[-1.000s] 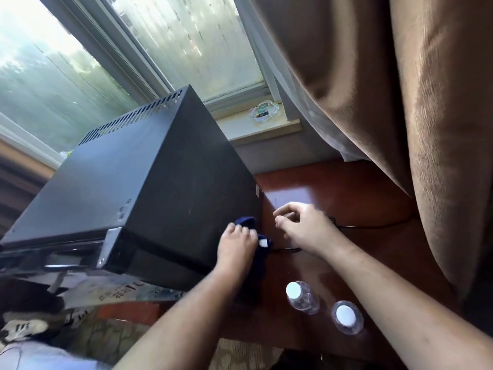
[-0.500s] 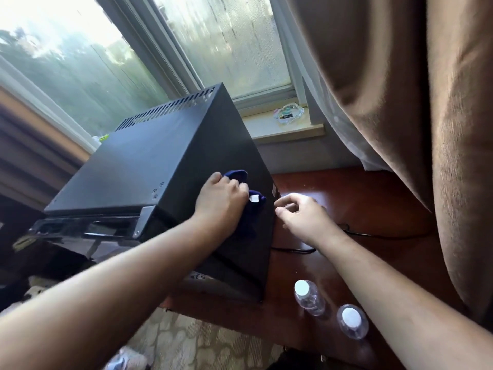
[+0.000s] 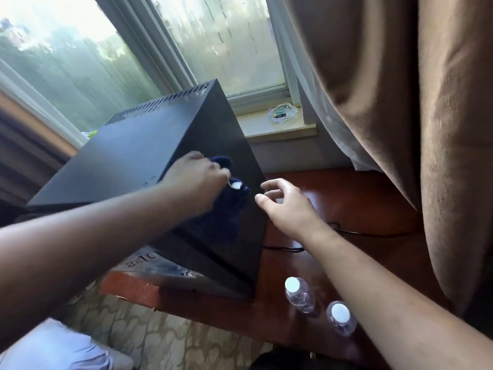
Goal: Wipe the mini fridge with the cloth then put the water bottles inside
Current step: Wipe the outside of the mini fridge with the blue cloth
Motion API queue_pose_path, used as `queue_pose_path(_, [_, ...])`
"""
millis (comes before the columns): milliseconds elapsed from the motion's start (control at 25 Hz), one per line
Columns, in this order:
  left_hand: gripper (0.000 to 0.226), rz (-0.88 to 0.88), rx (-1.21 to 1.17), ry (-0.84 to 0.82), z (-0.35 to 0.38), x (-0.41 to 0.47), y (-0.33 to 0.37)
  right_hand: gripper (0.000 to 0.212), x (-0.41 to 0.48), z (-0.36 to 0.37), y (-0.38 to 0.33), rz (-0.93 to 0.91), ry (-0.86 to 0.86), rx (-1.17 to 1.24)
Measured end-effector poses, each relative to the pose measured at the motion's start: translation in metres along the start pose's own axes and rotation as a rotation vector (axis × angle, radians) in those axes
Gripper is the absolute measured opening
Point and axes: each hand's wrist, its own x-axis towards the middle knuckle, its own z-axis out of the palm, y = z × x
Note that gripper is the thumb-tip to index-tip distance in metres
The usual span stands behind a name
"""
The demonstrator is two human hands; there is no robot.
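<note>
- On my feed the mini fridge (image 3: 149, 156) is a matt black box with a row of vent slots along the far edge of its top. It stands on the reddish-brown desk (image 3: 346, 198), under the left hand and just left of the right hand.
- The cloth (image 3: 226, 212) is dark blue and bunched, with a small white tag showing. It lies against the fridge's right side panel, just below the top edge.
- The left hand (image 3: 197, 180) has its fingers curled round the cloth and presses it onto that panel.
- The right hand (image 3: 288, 206) hangs just right of the cloth, fingers loosely bent and spread, holding nothing. I cannot tell whether a fingertip touches the fridge.
- The first water bottle (image 3: 298, 293) and second water bottle (image 3: 341, 317) stand upright on the desk with white caps on. They are on the near side of the right hand, beside its forearm, close together but apart.
</note>
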Motion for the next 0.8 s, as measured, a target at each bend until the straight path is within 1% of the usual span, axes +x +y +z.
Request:
queue_pose_path(80, [0.023, 0.046, 0.005, -0.036, 0.032, 0.005, 0.042, 0.032, -0.009, 0.002, 0.011, 0.016, 0.017, 0.05])
queue_pose_path(160, [0.025, 0.073, -0.01, -0.111, 0.062, 0.004, 0.084, 0.033, -0.019, 0.003, 0.022, 0.042, 0.032, 0.161])
queue_pose_path(240, [0.027, 0.093, -0.025, -0.178, 0.095, -0.003, 0.123, 0.026, -0.031, 0.005, 0.034, 0.065, 0.07, 0.301])
queue_pose_path(320, [0.029, 0.103, -0.04, -0.178, 0.125, -0.006, 0.154, 0.015, -0.046, 0.008, 0.044, 0.076, 0.119, 0.392])
queue_pose_path(400, [0.029, 0.108, -0.05, -0.167, 0.153, -0.007, 0.181, 0.013, -0.062, 0.013, 0.052, 0.096, 0.166, 0.435])
queue_pose_path(560, [0.027, 0.178, -0.121, -0.206, 0.202, -0.021, 0.219, 0.013, -0.09, 0.027, 0.066, 0.16, 0.215, 0.47])
queue_pose_path(640, [0.029, 0.253, -0.145, -0.21, 0.223, -0.029, 0.23, 0.01, -0.105, 0.035, 0.072, 0.156, 0.271, 0.49])
queue_pose_path(720, [0.041, 0.327, -0.128, -0.176, 0.241, -0.031, 0.234, 0.009, -0.117, 0.051, 0.075, 0.142, 0.334, 0.52])
queue_pose_path(800, [0.048, 0.421, -0.135, -0.098, 0.256, -0.038, 0.232, 0.01, -0.131, 0.084, 0.076, 0.155, 0.384, 0.564])
